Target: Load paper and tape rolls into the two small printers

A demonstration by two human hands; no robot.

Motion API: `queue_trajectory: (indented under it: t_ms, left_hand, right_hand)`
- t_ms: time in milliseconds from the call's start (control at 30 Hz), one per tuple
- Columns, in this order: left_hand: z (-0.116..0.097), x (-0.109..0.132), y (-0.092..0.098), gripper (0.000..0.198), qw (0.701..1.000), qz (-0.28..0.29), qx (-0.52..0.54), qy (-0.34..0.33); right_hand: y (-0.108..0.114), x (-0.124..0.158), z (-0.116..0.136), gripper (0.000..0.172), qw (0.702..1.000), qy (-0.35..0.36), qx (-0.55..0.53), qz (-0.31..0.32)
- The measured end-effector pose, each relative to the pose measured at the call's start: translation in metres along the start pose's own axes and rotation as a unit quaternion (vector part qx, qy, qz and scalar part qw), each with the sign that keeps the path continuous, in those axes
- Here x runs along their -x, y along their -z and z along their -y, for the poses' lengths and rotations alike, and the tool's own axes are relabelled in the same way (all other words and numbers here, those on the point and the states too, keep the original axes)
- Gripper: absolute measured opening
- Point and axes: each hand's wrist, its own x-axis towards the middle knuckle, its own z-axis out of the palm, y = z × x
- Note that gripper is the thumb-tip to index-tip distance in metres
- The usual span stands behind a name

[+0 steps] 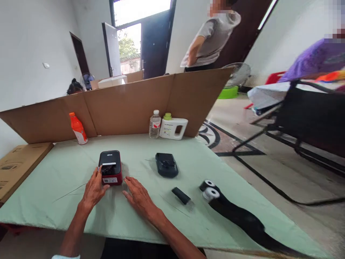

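Observation:
A small box-shaped device (114,158) with a black top and red sides stands on the green-covered table, a white label on its front. My left hand (93,192) lies along its left side, fingers stretched and the fingertips at its edge; the thumb is near its front. My right hand (140,198) rests just right of the device, fingers extended, holding nothing and apart from it. Farther right are a black cover-like part (166,167) and a short black cylinder (181,195). Black ribbon (237,214) with white-cored rolls (211,193) trails to the table's right edge.
A cardboard screen (129,106) stands along the back edge. Before it are an orange bottle (78,129), a clear bottle (155,126) and a white jug (168,131). A cardboard box (21,165) lies at left. A person (210,39) stands behind; a black chair (315,115) is at right.

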Motion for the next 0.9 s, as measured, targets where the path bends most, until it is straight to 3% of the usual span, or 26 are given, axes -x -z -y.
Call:
queue_trajectory:
  t_ms: [133, 233, 333, 433, 500, 567, 733, 900]
  left_hand:
    - [-0.044, 0.002, 0.02, 0.056, 0.986, -0.127, -0.076, -0.073]
    - [-0.078, -0.009, 0.016, 0.042, 0.97, -0.168, -0.053, -0.166]
    - [-0.101, -0.015, -0.01, 0.035, 0.963, -0.089, 0.005, -0.254]
    - [-0.116, -0.016, -0.046, 0.034, 0.945, 0.066, 0.029, -0.318]
    - [-0.123, -0.02, -0.065, 0.034, 0.929, 0.168, 0.023, -0.33]
    - [-0.13, -0.027, -0.078, 0.033, 0.917, 0.234, 0.013, -0.323]
    - [-0.14, -0.057, -0.104, 0.034, 0.919, 0.262, 0.009, -0.293]
    - [-0.148, -0.102, -0.138, 0.072, 0.942, 0.225, 0.097, -0.229]
  right_hand:
    - [0.051, 0.03, 0.019, 0.025, 0.999, 0.032, 0.003, -0.016]
    - [0.078, 0.053, 0.018, 0.011, 0.998, 0.04, 0.026, -0.048]
    - [0.095, 0.08, 0.009, 0.01, 0.993, 0.021, 0.05, -0.103]
    - [0.112, 0.105, 0.001, 0.019, 0.984, -0.022, 0.067, -0.165]
    - [0.123, 0.116, -0.004, 0.024, 0.978, -0.065, 0.075, -0.184]
    - [0.133, 0.122, -0.01, 0.028, 0.972, -0.117, 0.083, -0.184]
    - [0.143, 0.119, -0.031, 0.031, 0.948, -0.213, 0.127, -0.199]
    - [0.135, 0.107, -0.048, 0.042, 0.938, -0.24, 0.151, -0.198]
